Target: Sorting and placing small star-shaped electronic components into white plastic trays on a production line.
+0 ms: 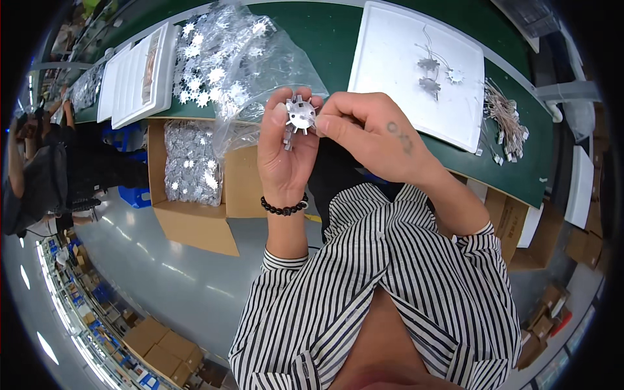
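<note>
My left hand point(286, 153), palm up with a black bead bracelet at its wrist, holds a silver star-shaped metal plate point(301, 114) between thumb and fingers. Short tabs stick out round the plate, and small dark holes dot its face. A small metal end hangs below it against the palm. My right hand point(380, 133) comes in from the right, thumb and forefinger pinched at the plate's right edge. Whatever lies between those fingertips is hidden. Beyond my hands, a white tray point(383, 78) bears a few similar star pieces point(429, 86) with thin wires.
A see-through plastic bag point(260, 71) of star plates lies on the green table point(325, 32). White trays point(133, 84) stand left of it. Bundled wires point(506, 123) lie at the right. An open carton point(195, 224) with another bag point(192, 162) stands below the table; people are at far left.
</note>
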A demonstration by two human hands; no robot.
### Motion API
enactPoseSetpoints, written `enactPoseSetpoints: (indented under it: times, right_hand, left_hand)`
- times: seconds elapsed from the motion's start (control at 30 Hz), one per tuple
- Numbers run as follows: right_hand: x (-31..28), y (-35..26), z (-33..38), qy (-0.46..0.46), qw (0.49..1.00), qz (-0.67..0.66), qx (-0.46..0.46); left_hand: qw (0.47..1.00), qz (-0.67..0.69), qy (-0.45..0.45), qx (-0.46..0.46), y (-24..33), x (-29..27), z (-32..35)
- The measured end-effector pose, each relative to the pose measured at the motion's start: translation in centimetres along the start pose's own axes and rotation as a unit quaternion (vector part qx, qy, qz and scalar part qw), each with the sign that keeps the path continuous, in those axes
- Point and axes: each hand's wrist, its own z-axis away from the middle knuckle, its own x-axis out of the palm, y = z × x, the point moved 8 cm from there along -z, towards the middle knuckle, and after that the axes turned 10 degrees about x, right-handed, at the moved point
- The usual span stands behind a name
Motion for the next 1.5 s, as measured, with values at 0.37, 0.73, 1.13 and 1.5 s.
enactPoseSetpoints:
  times: [0.37, 0.73, 1.13, 1.5]
  right_hand:
    - [0.1, 1.5, -1.1, -0.075, 0.986, -0.108, 0.104]
    - [-1.0, 3.3, -1.0, -0.045, 0.972, -0.188, 0.134]
    - [-1.4, 3.4, -1.3, -0.073, 0.961, -0.221, 0.148]
    - [0.1, 4.7, 0.4, -0.135, 0.944, -0.280, 0.112]
  left_hand:
    - [0.980, -0.160, -0.087, 0.084, 0.7, 0.4, -0.1]
    - [0.994, -0.104, -0.013, 0.040, -1.9, 0.5, -0.6]
    - [0.982, -0.154, -0.089, 0.063, -1.7, 1.7, -1.5]
    - [0.903, -0.374, -0.168, 0.130, 0.2, 3.6, 0.6]
